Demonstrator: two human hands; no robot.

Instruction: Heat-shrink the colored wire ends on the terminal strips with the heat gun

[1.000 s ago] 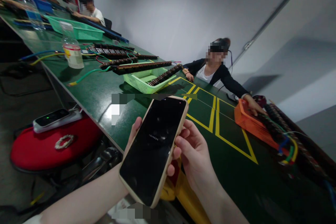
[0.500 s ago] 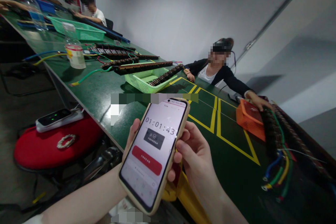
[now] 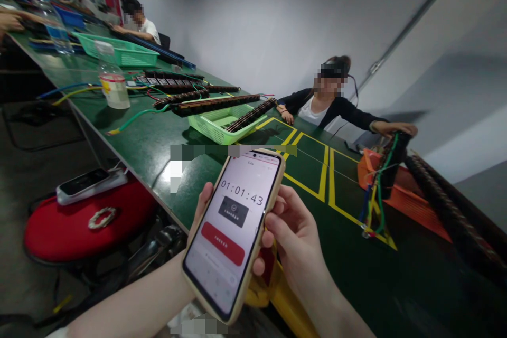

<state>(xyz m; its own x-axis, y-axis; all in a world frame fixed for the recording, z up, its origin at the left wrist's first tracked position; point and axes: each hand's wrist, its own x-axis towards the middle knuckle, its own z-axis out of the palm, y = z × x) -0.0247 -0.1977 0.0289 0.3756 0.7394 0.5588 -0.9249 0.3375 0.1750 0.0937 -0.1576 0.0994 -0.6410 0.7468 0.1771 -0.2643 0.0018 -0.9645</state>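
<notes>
A smartphone in a cream case is tilted in front of me, its screen reading 01:01:43 above a dark pop-up box and a red button. My left hand is wrapped round it from behind; the thumb shows at the left edge and fingertips at the right edge. My right hand is closed at the phone's right edge, thumb and fingers against the case. Most of the left palm is hidden by the phone.
Beyond the phone lies a green table with yellow tape outlines. A light green basket holds dark strips. Across the table, a co-worker's hand grips a wired black strip by an orange basket. A red stool stands left.
The co-worker's hand has raised the black strip with its coloured wires and moved it leftwards. My hands and the phone keep nearly the same place, and the screen reading is unchanged.
</notes>
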